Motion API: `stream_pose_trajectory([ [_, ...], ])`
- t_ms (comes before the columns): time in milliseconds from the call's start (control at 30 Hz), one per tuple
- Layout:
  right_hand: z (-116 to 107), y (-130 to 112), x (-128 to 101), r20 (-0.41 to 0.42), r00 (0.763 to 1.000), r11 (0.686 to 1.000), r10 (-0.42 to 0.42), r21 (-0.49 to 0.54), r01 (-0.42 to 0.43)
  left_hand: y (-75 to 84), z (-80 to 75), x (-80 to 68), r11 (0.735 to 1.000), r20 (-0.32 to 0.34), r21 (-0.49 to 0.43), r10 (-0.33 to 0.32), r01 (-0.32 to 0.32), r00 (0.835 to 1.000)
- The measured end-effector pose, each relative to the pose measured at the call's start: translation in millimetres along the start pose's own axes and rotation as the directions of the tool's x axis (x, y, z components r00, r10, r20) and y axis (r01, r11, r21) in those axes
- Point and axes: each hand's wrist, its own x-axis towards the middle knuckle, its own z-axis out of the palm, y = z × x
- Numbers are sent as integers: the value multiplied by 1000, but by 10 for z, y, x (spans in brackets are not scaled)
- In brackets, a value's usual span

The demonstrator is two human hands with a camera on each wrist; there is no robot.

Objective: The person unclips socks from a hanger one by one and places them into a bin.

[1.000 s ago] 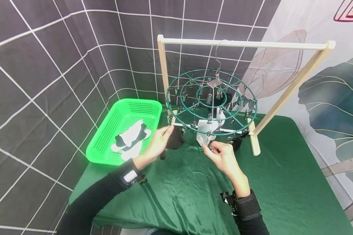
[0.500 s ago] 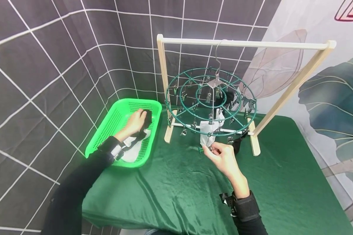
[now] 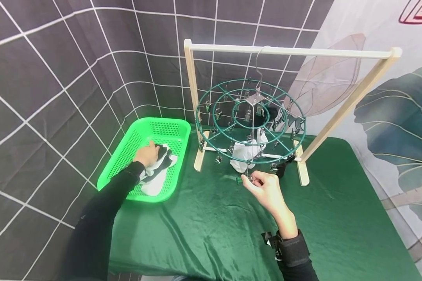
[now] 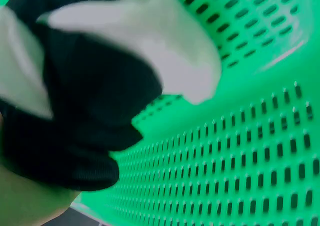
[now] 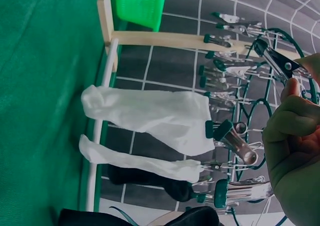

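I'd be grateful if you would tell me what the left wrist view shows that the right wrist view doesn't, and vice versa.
Only the left wrist view shows a close, blurred bundle of black and white fabric against the left hand, whose fingers are hidden.

Only the right wrist view shows the right hand pinching a metal clip, two white socks hanging from other clips, and the wooden rack.

Both share the green basket: its inside fills much of the left view, while just part appears at the right view's top edge.
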Motion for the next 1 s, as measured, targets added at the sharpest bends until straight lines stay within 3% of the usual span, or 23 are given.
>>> stream_pose_trajectory([
  [267, -1, 12, 8, -1, 1000, 1000, -10, 9, 10, 40, 146, -11, 1000, 34, 11, -28, 28, 999],
  [667, 13, 18, 11, -2, 1000, 1000, -21, 13, 21, -96, 355, 70, 996, 31, -52, -71, 72, 997],
  [1000, 24, 36, 18, 6, 1000, 1000, 1, 13, -1, -39, 295, 44, 994, 87, -54, -94, 99, 992],
])
